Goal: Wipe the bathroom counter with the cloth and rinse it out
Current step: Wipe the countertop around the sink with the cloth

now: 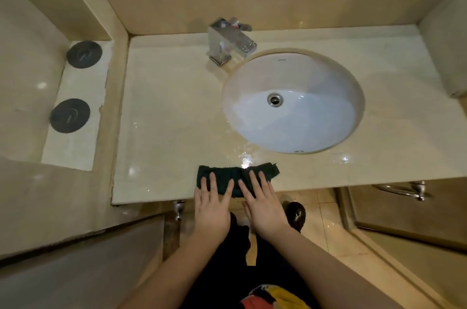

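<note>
Dark green and folded into a long strip, the cloth (237, 177) lies at the front edge of the counter (164, 111), low in the centre of the frame, just below the sink (293, 101). Both hands press flat on it, side by side. The left hand (211, 207) covers the strip's left half, fingers spread and straight, fingertips reaching about halfway up the cloth. The right hand (262, 205) lies on the right half in the same way, fingers splayed and extended, nothing gripped; the palms of both hang past the counter's front edge. The right end of the cloth sticks out beyond the right hand.

The counter is pale, glossy stone, with wet patches glinting between the cloth and the sink rim. The sink is a white oval basin, centre right of the frame, with a metal drain (275, 99) at its middle. A square chrome faucet (228, 41) stands at the basin's upper left.

At the left of the frame, on a lower ledge, sit 2 dark round discs (84, 54), 1 above the other and apart. At the lower right, a metal towel bar (404, 191) shows under the counter's edge. A dark shoe (296, 215) rests on the tiled floor beside the right wrist.
</note>
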A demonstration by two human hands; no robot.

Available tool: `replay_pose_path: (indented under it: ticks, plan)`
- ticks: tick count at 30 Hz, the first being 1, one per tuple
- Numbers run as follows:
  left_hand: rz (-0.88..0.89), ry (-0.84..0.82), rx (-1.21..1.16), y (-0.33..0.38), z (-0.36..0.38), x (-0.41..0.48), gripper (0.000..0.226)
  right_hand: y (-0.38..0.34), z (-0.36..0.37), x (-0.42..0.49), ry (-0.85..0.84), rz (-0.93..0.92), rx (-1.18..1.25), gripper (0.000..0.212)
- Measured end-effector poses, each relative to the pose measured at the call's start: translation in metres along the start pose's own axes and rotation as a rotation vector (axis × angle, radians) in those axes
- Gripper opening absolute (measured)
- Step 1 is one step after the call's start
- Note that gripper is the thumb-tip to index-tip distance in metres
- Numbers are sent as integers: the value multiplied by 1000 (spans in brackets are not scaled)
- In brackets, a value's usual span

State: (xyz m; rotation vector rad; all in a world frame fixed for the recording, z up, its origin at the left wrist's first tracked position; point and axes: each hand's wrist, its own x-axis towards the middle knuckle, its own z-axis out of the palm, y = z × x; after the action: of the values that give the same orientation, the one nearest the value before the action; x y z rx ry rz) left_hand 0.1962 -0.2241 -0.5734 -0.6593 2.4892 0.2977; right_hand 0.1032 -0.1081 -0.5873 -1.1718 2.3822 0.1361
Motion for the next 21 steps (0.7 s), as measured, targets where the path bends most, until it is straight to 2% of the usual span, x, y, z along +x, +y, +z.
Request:
replay_pose_path:
  ticks: [6,15,19,21]
  plan:
    - [69,-7,18,43,-20,32,75,37,-11,5,8,157,71,59]
    - [132,-12,88,66,-56,85,63,68,-36,37,15,110,110,57]
    - [127,12,61,83,-49,73,63,83,-37,21,-15,49,89,67]
    - [152,29,58,92,-37,58,64,98,-29,3,-37,49,76,60]
